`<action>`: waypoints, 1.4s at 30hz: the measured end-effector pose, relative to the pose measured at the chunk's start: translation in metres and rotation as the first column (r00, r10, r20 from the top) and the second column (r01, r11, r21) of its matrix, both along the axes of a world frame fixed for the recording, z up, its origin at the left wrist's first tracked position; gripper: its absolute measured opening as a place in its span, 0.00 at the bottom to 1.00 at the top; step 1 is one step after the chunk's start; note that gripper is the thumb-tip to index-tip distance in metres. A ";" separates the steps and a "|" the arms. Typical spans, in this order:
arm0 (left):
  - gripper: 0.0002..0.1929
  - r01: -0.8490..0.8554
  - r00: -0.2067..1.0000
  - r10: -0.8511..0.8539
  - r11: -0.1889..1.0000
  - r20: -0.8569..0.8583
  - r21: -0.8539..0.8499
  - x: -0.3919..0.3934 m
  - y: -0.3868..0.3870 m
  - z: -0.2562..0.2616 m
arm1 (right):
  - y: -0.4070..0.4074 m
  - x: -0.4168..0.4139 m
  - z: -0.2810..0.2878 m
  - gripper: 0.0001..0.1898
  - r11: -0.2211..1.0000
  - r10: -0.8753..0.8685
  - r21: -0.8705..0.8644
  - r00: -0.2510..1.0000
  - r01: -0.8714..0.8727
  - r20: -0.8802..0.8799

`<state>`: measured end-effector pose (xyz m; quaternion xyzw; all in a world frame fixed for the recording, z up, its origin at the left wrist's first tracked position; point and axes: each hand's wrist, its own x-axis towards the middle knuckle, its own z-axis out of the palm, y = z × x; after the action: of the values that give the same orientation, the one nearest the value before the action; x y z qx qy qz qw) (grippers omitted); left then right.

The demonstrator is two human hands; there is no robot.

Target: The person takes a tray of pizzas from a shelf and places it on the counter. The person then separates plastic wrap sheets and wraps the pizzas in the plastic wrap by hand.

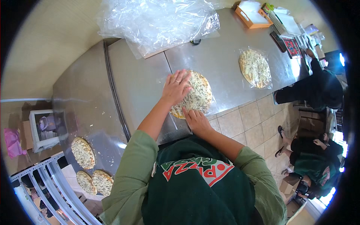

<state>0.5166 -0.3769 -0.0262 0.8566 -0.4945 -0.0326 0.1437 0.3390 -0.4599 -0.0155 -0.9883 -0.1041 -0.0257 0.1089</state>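
A cheese-topped pizza [198, 90] in clear plastic lies on the steel table [140, 70] before me. My left hand [175, 88] rests flat on its left side, palm down, with a ring on one finger. At the near edge of the same pizza is my right hand [197, 122], its index finger extended onto the topping and the others curled. Whether those curled fingers pinch the plastic is hidden. Loose film shows along the pizza's right rim. Farther right, another wrapped pizza [255, 69] lies on the table.
Clear plastic bags [166, 25] are piled at the back. Several unwrapped pizzas [83, 153] lie at the left, beyond a dark seam [115, 92]. An orange tray [253, 15] and a basket [284, 24] stand back right. A person [317, 87] is at the table's right end; others sit below.
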 end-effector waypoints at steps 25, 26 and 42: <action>0.25 -0.743 -0.478 -0.114 0.581 -0.871 0.332 -0.043 -0.050 0.044 | -0.246 0.039 -0.017 0.30 -0.336 -0.012 0.757 0.801 0.560 -0.599; 0.24 -0.713 -0.452 -0.128 0.647 -0.883 0.271 -0.040 -0.075 0.046 | -0.271 0.029 -0.005 0.30 -0.341 -0.098 0.759 0.782 0.555 -0.615; 0.23 -0.026 0.927 -0.135 0.908 -0.350 -0.418 -0.025 -0.296 0.075 | -0.502 -0.015 -0.011 0.27 -0.028 -0.598 0.797 0.629 0.603 -0.497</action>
<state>0.4918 -0.6728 0.0491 0.7701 -0.4779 -0.0920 0.4124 0.3240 -0.9619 -0.0267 -0.6715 0.3679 -0.1220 0.6316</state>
